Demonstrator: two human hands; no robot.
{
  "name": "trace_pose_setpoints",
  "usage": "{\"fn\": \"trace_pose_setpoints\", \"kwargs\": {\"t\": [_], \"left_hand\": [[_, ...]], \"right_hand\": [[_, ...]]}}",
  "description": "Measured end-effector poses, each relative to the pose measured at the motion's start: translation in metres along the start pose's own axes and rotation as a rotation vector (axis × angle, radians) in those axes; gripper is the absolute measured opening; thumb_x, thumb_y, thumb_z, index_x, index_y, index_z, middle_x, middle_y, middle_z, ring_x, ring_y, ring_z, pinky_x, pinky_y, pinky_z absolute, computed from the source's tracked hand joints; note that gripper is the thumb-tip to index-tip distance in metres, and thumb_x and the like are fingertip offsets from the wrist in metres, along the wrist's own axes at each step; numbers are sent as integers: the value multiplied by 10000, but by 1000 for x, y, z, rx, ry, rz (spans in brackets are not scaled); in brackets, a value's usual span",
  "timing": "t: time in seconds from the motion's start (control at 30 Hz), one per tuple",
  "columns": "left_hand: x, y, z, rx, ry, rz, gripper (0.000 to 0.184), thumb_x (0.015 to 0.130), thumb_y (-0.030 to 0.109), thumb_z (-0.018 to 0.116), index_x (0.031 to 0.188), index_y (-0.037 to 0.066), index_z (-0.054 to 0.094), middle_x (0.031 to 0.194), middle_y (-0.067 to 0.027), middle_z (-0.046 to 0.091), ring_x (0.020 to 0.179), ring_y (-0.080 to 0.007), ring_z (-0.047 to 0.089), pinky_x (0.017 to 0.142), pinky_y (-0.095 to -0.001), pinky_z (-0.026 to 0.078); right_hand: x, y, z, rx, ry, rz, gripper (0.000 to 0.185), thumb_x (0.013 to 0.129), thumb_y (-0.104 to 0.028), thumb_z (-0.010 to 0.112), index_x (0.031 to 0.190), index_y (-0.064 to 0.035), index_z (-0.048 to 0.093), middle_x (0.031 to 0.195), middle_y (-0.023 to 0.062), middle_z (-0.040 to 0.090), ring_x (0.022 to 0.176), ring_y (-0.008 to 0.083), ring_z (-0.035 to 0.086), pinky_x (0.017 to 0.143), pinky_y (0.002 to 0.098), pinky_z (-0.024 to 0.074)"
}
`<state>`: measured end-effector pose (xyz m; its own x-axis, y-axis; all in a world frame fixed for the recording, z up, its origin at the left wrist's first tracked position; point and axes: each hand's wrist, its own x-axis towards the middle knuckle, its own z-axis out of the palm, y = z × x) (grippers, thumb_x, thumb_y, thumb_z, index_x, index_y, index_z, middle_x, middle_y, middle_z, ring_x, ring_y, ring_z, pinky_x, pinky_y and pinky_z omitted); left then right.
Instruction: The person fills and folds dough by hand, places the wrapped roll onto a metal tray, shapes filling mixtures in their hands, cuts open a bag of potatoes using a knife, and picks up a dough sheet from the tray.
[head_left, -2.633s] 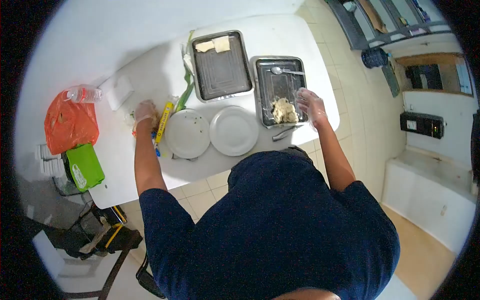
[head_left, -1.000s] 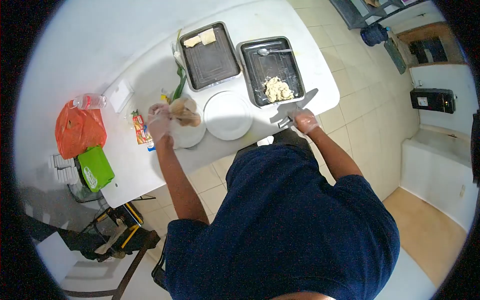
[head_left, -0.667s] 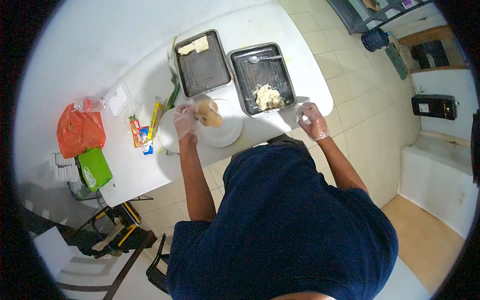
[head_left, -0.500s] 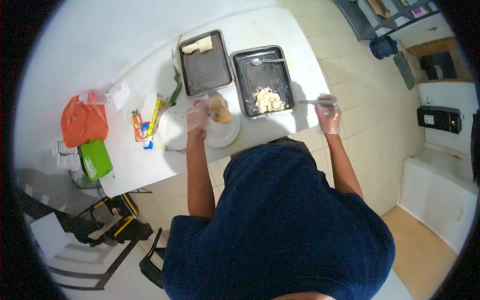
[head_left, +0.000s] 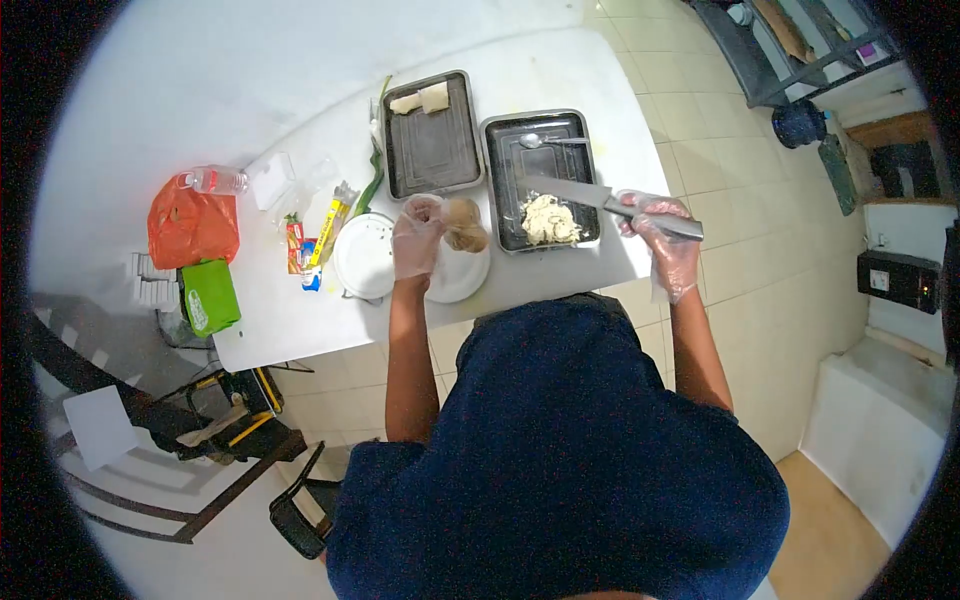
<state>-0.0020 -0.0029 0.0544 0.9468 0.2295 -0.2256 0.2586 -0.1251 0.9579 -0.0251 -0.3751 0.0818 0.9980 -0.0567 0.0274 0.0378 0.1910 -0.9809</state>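
Observation:
My left hand, in a clear glove, is closed on a thin plastic bag with brown contents, held over the right white plate. Gloved as well, my right hand grips a large knife by its handle. The blade points left above the right tray, partly covering it. A pale, lumpy mass and a spoon lie in that tray. Two pale flat pieces rest in the left tray.
Left of the trays lie a green stalk, a second white plate, a yellow box and small colourful packets. At the table's left end are a clear bottle, an orange bag and a green pack.
My left hand has picked up the plastic bag and carried it right, from beside the packets to above the right plate. My right hand has taken up the knife and raised it, blade over the right tray.

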Motion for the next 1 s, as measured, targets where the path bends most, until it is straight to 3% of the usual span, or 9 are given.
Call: {"fn": "trace_pose_setpoints", "kwargs": {"t": [0.1,0.2,0.23,0.37,0.57,0.67,0.8,1.0], "left_hand": [[-1,5,-9,-138,-43,142,190,868,16,648,1052,43,613,967,-18,630,886,-114,581,800,-264,477],[-7,38,-14,98,58,135,188,877,17,649,1058,50,610,991,-16,626,922,-113,578,835,-268,467],[-8,50,-14,27,70,56,197,883,18,662,1068,56,610,1016,-15,621,954,-111,576,860,-269,466],[-1,48,-24,-180,6,160,217,892,17,676,1091,60,600,1046,-11,614,968,-115,573,888,-265,461],[-3,70,-20,-198,2,165,244,895,12,678,1114,66,585,1059,-19,604,991,-123,565,908,-270,453],[-5,78,-15,-172,9,184,231,903,21,679,1107,67,582,1058,-20,601,996,-121,555,909,-269,444],[-2,75,-12,-207,-53,282,209,917,42,679,1099,70,581,1055,-17,597,983,-115,542,897,-260,430],[-2,87,-7,-114,-25,258,225,896,62,691,1096,69,589,1032,-13,588,979,-126,541,894,-265,435]], "right_hand": [[-3,-14,22,170,-116,-37,188,851,100,689,968,4,577,1079,203,672,1047,310,687,826,418,628],[-4,-26,38,291,-204,-52,159,858,85,666,972,8,587,1075,212,669,1051,317,686,803,424,629],[-4,-30,42,309,-238,-56,152,859,80,663,971,9,589,1077,216,668,1052,321,686,797,425,629],[1,-37,55,436,-336,-86,143,855,41,668,979,10,603,1087,229,664,1040,331,685,789,443,622],[7,-48,61,366,-389,-97,154,845,-11,687,989,-18,631,1077,232,671,941,288,690,761,432,597],[7,-57,64,175,-392,-186,183,852,-132,693,978,-27,612,958,231,667,770,254,651,677,409,541],[5,-65,67,174,-426,-264,119,835,-63,693,949,-44,664,1009,201,699,878,276,705,755,403,582],[0,-55,65,192,-387,-263,183,841,-22,681,1018,-55,650,1019,226,684,858,266,691,734,404,580]]}}
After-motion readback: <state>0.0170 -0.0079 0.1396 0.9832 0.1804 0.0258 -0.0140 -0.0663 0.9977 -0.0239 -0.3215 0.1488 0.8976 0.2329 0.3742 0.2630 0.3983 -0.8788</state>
